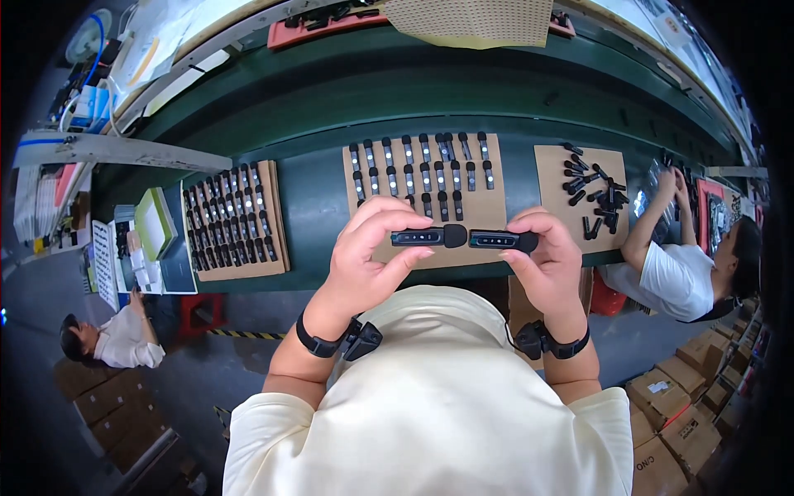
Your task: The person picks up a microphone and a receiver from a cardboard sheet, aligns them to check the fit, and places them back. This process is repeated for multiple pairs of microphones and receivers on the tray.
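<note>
In front of my chest I hold two small black clip-on microphones, each with a round foam tip. My left hand [370,248] pinches the left microphone [418,237] by its plain end, so the foam points right. My right hand [552,258] grips the right microphone [496,240] near its foam tip, which also points right. Small light marks show on both bodies, and a narrow gap separates the two. Just beyond them lies a cardboard sheet [488,211] with rows of similar upright-lying microphones [426,175], partly hidden by my left hand.
On the left, a cardboard stack [279,240] carries more microphones in rows. Loose microphones lie jumbled on another sheet [562,223] at right. A co-worker [682,269] handles a clear bag there; another person [120,335] is at far left. A metal post [165,151] juts over the green bench.
</note>
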